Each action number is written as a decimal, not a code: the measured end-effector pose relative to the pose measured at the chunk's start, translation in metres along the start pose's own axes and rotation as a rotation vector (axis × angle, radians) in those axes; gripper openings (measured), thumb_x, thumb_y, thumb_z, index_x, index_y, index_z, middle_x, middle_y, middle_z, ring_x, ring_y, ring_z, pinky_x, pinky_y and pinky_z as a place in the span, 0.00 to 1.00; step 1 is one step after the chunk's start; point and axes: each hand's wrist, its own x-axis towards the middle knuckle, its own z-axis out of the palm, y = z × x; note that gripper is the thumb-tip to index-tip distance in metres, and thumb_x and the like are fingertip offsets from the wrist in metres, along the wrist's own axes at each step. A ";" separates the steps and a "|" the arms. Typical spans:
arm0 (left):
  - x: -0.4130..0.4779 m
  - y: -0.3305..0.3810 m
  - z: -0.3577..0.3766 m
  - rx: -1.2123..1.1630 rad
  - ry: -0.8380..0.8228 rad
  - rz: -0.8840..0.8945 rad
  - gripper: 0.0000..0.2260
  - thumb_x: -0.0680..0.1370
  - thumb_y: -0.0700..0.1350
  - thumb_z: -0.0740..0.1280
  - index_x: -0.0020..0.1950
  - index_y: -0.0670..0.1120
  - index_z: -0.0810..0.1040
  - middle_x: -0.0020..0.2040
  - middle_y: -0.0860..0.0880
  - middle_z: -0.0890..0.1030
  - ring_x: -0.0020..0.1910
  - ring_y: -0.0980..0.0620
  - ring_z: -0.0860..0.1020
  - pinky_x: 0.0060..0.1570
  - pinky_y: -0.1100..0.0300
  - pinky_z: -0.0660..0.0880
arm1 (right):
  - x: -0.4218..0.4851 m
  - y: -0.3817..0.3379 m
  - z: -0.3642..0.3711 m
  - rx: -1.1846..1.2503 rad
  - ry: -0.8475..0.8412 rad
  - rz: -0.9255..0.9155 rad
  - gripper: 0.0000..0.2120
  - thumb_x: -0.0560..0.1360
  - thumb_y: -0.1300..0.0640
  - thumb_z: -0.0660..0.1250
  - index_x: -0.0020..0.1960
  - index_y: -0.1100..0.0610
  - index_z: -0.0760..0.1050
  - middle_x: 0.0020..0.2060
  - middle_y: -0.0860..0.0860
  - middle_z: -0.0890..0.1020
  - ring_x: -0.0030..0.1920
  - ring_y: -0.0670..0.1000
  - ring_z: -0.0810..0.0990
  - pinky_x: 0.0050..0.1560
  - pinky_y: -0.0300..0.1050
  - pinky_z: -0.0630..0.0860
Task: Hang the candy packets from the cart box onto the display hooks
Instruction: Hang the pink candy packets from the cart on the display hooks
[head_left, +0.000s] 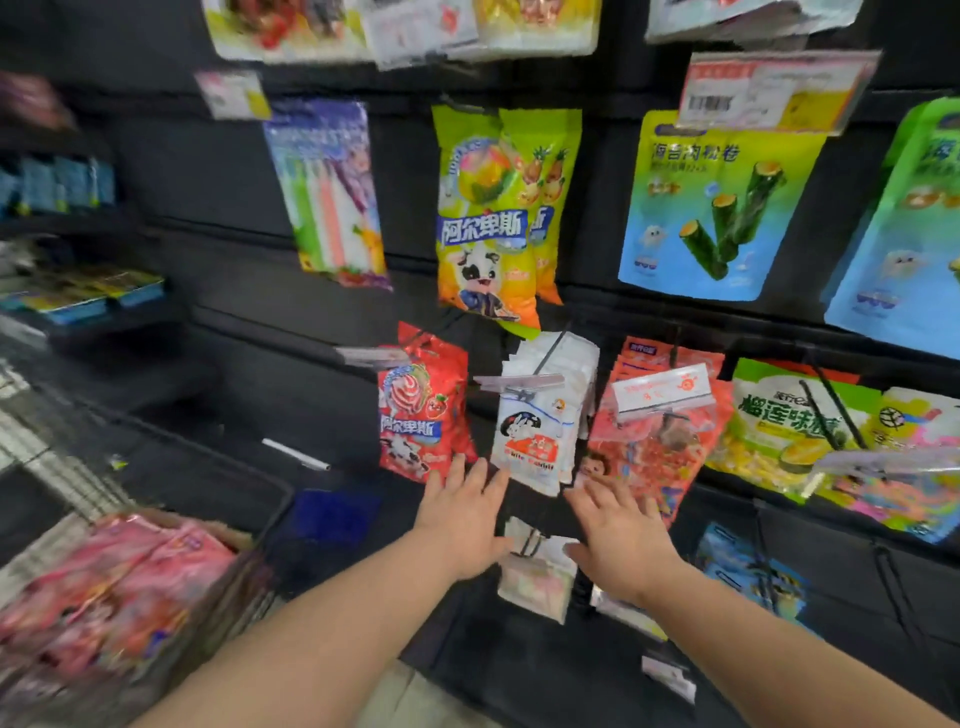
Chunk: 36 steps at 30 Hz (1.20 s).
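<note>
Several white candy packets (537, 431) with a rabbit print hang on a display hook (524, 384) at the middle of the black wall. My left hand (462, 519) is open just below and left of them, fingertips near the front packet's lower edge. On the other side, below and right of those packets, my right hand (621, 535) is open too. Neither hand holds anything. The cart box (228, 587) at lower left is full of pink and red candy packets (114, 577).
Red lollipop packets (423, 405) hang left of the white ones, orange-red packets (654, 431) to the right. Green-yellow packets (488, 218) hang above. A pale packet (535, 577) hangs on a lower hook between my hands. The wire cart (62, 457) stands at left.
</note>
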 end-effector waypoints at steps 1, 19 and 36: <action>-0.010 -0.011 0.003 -0.011 -0.002 -0.022 0.37 0.79 0.59 0.59 0.80 0.48 0.43 0.80 0.44 0.44 0.79 0.41 0.41 0.76 0.42 0.43 | -0.001 -0.012 -0.001 -0.004 -0.002 -0.020 0.31 0.78 0.44 0.57 0.77 0.51 0.50 0.78 0.52 0.53 0.78 0.58 0.47 0.74 0.63 0.48; -0.293 -0.286 0.084 -0.083 -0.017 -0.471 0.37 0.77 0.61 0.62 0.79 0.48 0.49 0.80 0.44 0.53 0.78 0.39 0.49 0.74 0.41 0.50 | -0.047 -0.364 0.007 -0.002 -0.067 -0.380 0.31 0.79 0.44 0.57 0.78 0.49 0.51 0.77 0.50 0.55 0.78 0.58 0.48 0.75 0.61 0.49; -0.378 -0.415 0.142 -0.155 -0.093 -0.608 0.37 0.78 0.62 0.59 0.80 0.49 0.45 0.80 0.45 0.49 0.79 0.41 0.47 0.74 0.42 0.51 | -0.022 -0.521 0.024 -0.017 -0.169 -0.477 0.31 0.78 0.44 0.60 0.77 0.49 0.53 0.76 0.53 0.59 0.77 0.58 0.53 0.75 0.61 0.50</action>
